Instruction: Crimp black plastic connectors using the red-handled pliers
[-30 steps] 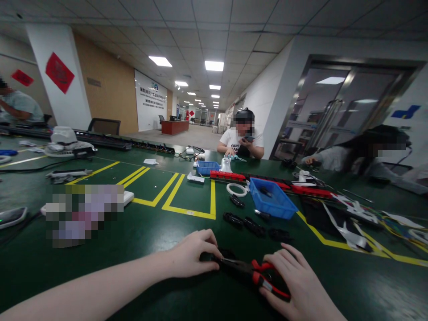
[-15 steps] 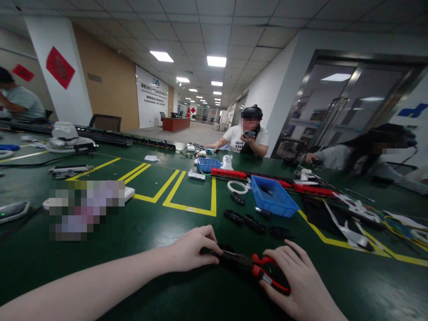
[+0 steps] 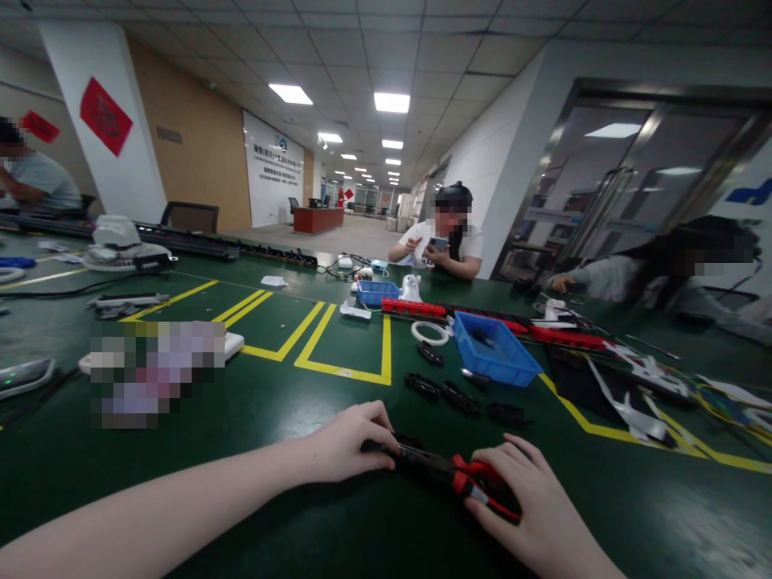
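Observation:
My right hand is wrapped round the handles of red-and-black pliers, whose dark jaws point left. The fingers of my left hand are pinched on a small black part low over the green table, just where the jaws reach. Its shape is mostly hidden by my fingers and the pliers, and I cannot tell whether the jaws grip it. Beyond my hands lie several similar black parts.
A blue bin stands ahead on the right, with a white ring at its left. Red-and-black strips run behind it. White strips and wires lie at right. A co-worker across the table holds a phone.
The pliers and my right hand have shifted very slightly left, and the handles look a little closer together. Across the table, the co-worker has lifted a hand from the table towards the phone.

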`<state>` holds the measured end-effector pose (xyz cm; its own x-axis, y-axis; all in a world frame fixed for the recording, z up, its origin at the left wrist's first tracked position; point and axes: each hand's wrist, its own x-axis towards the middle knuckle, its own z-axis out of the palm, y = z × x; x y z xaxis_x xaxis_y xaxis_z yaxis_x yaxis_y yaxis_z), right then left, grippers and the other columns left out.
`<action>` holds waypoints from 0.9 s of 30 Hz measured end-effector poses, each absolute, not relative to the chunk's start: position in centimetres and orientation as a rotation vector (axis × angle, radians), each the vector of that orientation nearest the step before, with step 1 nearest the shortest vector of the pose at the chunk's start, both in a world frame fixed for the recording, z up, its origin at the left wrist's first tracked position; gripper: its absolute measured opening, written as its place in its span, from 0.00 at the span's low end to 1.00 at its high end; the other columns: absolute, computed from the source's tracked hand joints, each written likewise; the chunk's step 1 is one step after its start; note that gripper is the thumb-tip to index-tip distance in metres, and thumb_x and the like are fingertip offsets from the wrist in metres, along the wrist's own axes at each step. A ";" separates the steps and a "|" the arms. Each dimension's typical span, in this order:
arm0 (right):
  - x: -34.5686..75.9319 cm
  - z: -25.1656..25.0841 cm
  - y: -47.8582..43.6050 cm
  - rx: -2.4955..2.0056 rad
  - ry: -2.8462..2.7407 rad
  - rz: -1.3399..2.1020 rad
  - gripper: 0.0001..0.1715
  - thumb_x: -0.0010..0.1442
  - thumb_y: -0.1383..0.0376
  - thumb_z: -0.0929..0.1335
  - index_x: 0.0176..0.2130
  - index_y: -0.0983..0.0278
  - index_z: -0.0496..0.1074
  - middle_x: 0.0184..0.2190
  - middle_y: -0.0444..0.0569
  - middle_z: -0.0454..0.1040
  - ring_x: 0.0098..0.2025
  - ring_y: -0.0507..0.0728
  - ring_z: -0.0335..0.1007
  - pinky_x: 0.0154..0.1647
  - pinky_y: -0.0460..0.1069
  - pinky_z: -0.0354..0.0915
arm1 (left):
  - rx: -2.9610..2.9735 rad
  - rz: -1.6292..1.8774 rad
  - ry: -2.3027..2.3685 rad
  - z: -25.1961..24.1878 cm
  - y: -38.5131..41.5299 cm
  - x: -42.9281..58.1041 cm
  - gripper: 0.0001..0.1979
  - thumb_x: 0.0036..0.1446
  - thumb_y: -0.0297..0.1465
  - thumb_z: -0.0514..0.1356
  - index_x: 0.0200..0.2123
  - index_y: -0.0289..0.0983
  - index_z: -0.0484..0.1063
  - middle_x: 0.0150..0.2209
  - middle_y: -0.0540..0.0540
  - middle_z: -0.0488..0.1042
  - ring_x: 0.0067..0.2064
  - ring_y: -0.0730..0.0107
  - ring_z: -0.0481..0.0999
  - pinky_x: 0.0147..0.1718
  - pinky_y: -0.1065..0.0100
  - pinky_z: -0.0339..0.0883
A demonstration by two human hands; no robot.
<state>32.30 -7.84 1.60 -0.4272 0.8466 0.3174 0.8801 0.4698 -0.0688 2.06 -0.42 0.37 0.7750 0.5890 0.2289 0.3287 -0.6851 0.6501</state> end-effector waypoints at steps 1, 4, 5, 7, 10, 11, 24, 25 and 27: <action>32.3 1.7 -7.8 -1.467 -2.426 -0.145 0.18 0.59 0.51 0.68 0.45 0.56 0.73 0.40 0.47 0.79 0.42 0.60 0.75 0.59 0.66 0.62 | 2.363 0.569 0.685 0.4 -0.4 2.1 0.11 0.59 0.32 0.65 0.45 0.41 0.78 0.45 0.45 0.69 0.46 0.64 0.71 0.43 0.65 0.68; 32.6 1.7 -7.8 -1.429 -2.433 -0.157 0.18 0.58 0.52 0.68 0.46 0.56 0.73 0.39 0.48 0.79 0.41 0.59 0.74 0.60 0.65 0.61 | 2.360 0.566 0.684 0.5 -0.5 2.1 0.11 0.59 0.32 0.65 0.46 0.41 0.78 0.46 0.45 0.70 0.46 0.64 0.72 0.43 0.65 0.68; 32.7 1.6 -7.7 -1.416 -2.434 -0.165 0.18 0.58 0.52 0.68 0.46 0.56 0.73 0.39 0.48 0.79 0.41 0.59 0.74 0.60 0.65 0.60 | 2.363 0.568 0.681 0.5 -0.5 2.1 0.11 0.59 0.32 0.65 0.46 0.41 0.78 0.45 0.45 0.70 0.46 0.64 0.72 0.43 0.65 0.68; 33.1 1.5 -7.6 -1.404 -2.445 -0.171 0.18 0.58 0.52 0.69 0.46 0.56 0.73 0.39 0.48 0.78 0.41 0.59 0.74 0.61 0.65 0.59 | 2.370 0.569 0.681 0.5 -0.5 2.1 0.11 0.59 0.33 0.65 0.46 0.41 0.78 0.45 0.45 0.70 0.46 0.64 0.72 0.43 0.65 0.68; 33.4 1.5 -7.5 -1.413 -2.449 -0.175 0.18 0.57 0.51 0.69 0.45 0.57 0.73 0.40 0.48 0.78 0.42 0.59 0.74 0.61 0.65 0.58 | 2.373 0.558 0.691 0.5 -0.4 2.0 0.12 0.60 0.33 0.65 0.47 0.42 0.78 0.46 0.45 0.70 0.46 0.64 0.72 0.43 0.65 0.68; 33.4 1.5 -7.5 -1.420 -2.448 -0.173 0.19 0.57 0.51 0.69 0.45 0.57 0.73 0.40 0.48 0.78 0.42 0.59 0.74 0.61 0.65 0.58 | 2.374 0.557 0.694 0.5 -0.4 2.0 0.12 0.60 0.32 0.65 0.48 0.42 0.78 0.46 0.45 0.70 0.47 0.64 0.72 0.43 0.65 0.68; 33.0 2.0 -7.6 -1.379 -2.483 -0.234 0.18 0.57 0.51 0.69 0.45 0.57 0.72 0.39 0.48 0.78 0.41 0.59 0.74 0.60 0.65 0.58 | 2.404 0.543 0.697 0.6 -0.6 2.0 0.13 0.60 0.32 0.64 0.49 0.43 0.78 0.46 0.45 0.70 0.45 0.65 0.72 0.42 0.65 0.67; 33.1 2.0 -7.6 -1.376 -2.488 -0.233 0.18 0.57 0.51 0.69 0.45 0.57 0.72 0.39 0.48 0.78 0.41 0.59 0.74 0.60 0.66 0.58 | 2.413 0.531 0.700 0.7 -0.6 2.0 0.13 0.60 0.32 0.64 0.49 0.44 0.77 0.45 0.45 0.70 0.45 0.65 0.72 0.42 0.66 0.67; 33.4 1.9 -7.5 -1.374 -2.493 -0.227 0.19 0.58 0.51 0.68 0.46 0.57 0.72 0.39 0.47 0.78 0.41 0.59 0.74 0.61 0.66 0.56 | 2.430 0.519 0.703 0.7 -0.6 2.0 0.14 0.60 0.32 0.64 0.49 0.44 0.77 0.45 0.46 0.70 0.45 0.65 0.72 0.41 0.66 0.67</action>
